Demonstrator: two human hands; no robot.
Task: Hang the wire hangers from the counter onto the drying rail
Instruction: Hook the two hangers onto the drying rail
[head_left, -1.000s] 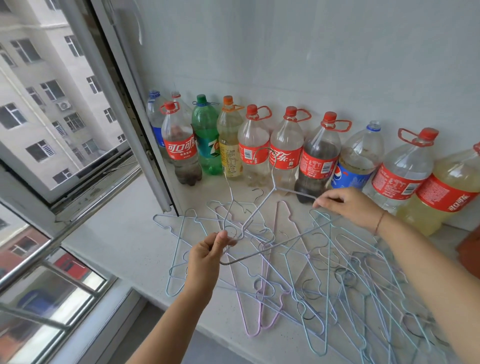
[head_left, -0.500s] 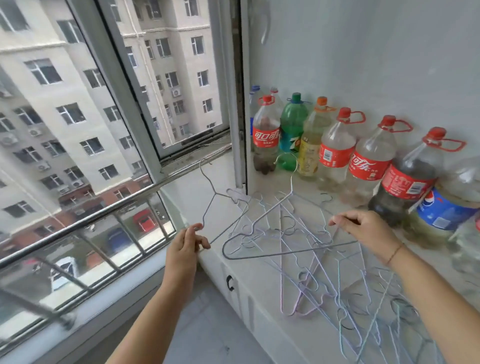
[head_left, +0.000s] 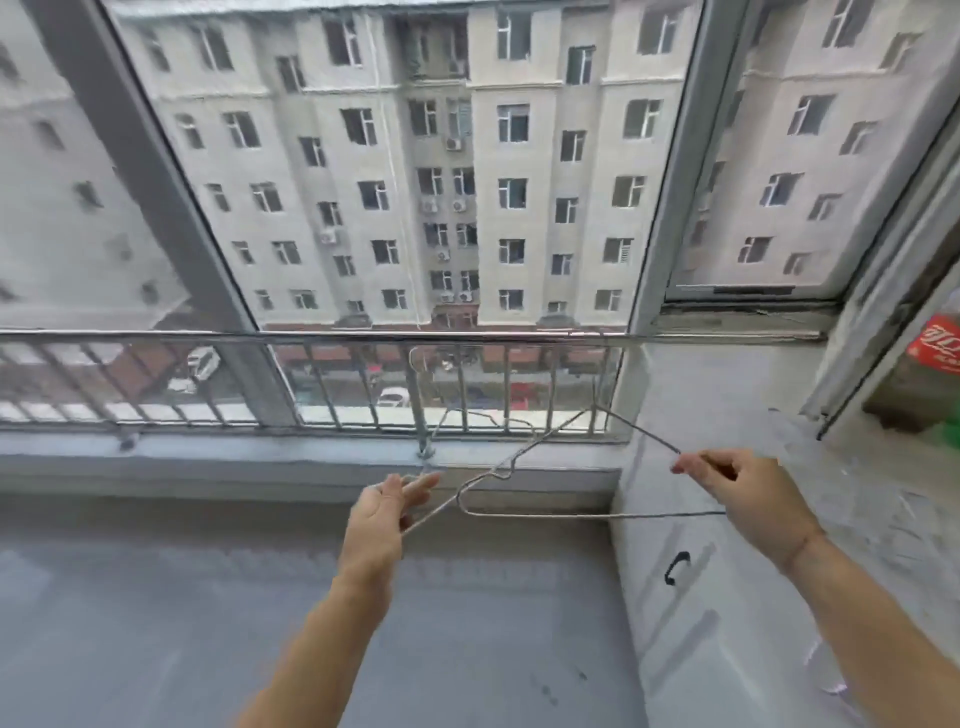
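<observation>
Right hand (head_left: 753, 499) pinches the corner of a wire hanger (head_left: 571, 515), so that grip is clamped on it. The hanger hangs in the air with its bottom bar level, below the drying rail (head_left: 311, 338) and just left of the counter (head_left: 789, 467). My left hand (head_left: 382, 514) has its fingers nearly straight along a second hanger (head_left: 423, 518). It's too blurred to tell whether that grip holds.
</observation>
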